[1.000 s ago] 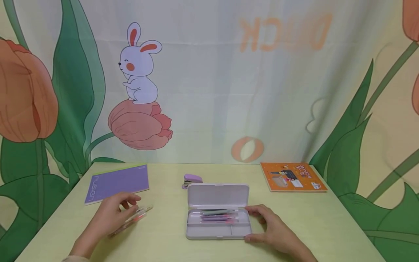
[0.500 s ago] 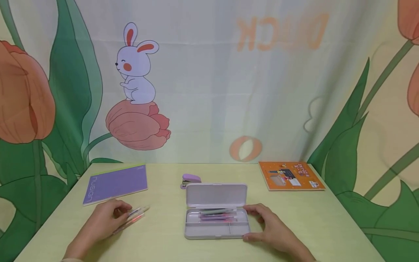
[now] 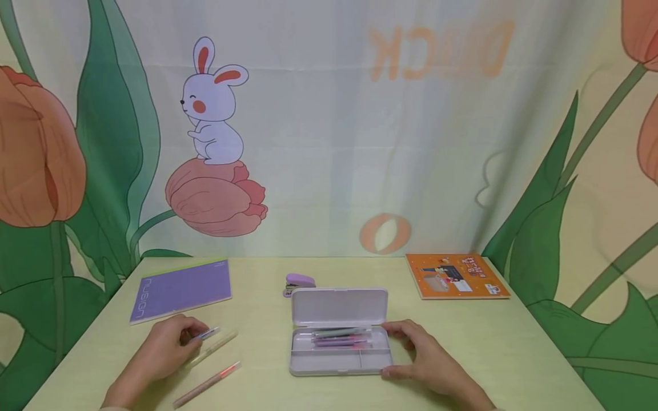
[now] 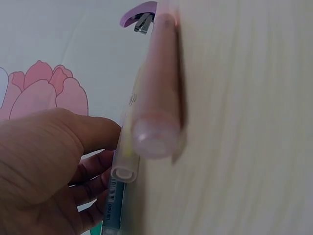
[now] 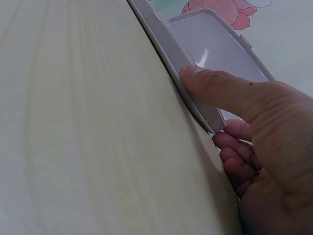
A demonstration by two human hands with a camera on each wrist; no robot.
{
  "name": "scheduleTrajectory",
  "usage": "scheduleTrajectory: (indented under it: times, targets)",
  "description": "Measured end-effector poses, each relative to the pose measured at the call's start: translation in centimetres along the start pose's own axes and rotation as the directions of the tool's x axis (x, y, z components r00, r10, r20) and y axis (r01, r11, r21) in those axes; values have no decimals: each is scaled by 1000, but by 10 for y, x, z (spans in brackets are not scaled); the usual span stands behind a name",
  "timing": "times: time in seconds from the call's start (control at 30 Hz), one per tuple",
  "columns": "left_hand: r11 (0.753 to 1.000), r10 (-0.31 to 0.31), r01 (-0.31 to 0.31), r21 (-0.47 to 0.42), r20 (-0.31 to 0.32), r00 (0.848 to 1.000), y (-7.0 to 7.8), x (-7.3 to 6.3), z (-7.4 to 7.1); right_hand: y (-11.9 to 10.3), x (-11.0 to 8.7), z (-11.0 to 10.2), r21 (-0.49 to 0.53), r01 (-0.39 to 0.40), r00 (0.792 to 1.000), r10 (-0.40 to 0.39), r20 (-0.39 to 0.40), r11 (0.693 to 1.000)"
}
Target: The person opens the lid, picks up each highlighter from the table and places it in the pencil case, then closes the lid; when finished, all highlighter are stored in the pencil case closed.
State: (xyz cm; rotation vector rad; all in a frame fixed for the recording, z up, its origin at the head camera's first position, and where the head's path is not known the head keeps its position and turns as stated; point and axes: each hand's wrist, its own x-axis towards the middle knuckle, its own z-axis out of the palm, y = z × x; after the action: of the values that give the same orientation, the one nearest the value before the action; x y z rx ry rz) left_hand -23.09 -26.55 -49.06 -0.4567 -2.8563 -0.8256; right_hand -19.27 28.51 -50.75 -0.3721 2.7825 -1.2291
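Gripping the case (image 3: 326,361) by its right end, lower centre, with the right hand (image 3: 429,362); at lower left, with the left hand (image 3: 165,345), leaving the pink pen (image 3: 205,386) newly apart and the yellow pen (image 3: 219,344) just beside, pinching only the blue pen (image 3: 209,333), apparently singling it out.

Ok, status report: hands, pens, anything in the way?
Left hand pinching slim blue plastic pen. Right hand gripping rectangular pale-grey plastic pencil case, lid open. Slim translucent yellow pen, reddish pen lying nearby. Case mouth unobstructed.
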Motion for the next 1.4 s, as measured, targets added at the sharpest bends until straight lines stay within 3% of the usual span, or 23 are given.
scheduleTrajectory:
  times: [0.2,0.33,0.43,0.6,0.67,0.87,1.07,1.27,1.4]
  targets:
    - [999,33,-33,11,-29,999,7,2,4,-2,0,-1,5,-6,1000,6,4,1000]
    - [996,87,-87,7,-82,993,18,4,6,-2,-1,-1,-5,7,1000,-7,1,1000]
    - [991,132,-134,-18,-101,986,35,7,8,-3,-2,0,-5,15,1000,-15,-3,1000]
    - [978,193,-197,-72,-64,979,78,17,12,-3,-3,0,1,4,1000,-4,-2,1000]
    - [964,245,-249,-93,-51,968,94,20,15,-3,-2,0,0,0,1000,0,-2,1000]
    - [902,397,-399,-161,-49,917,129,28,32,-5,-2,-1,6,-1,1000,1,-1,1000]
    - [830,519,-514,-217,-39,854,158,38,52,-6,-3,-2,10,1,1000,-2,4,1000]
    - [824,536,-513,-241,37,844,179,45,68,-7,-4,-3,12,3,1000,-3,3,1000]
    - [812,555,-528,-250,49,830,188,49,78,-8,-3,-3,19,2,1000,-2,7,1000]
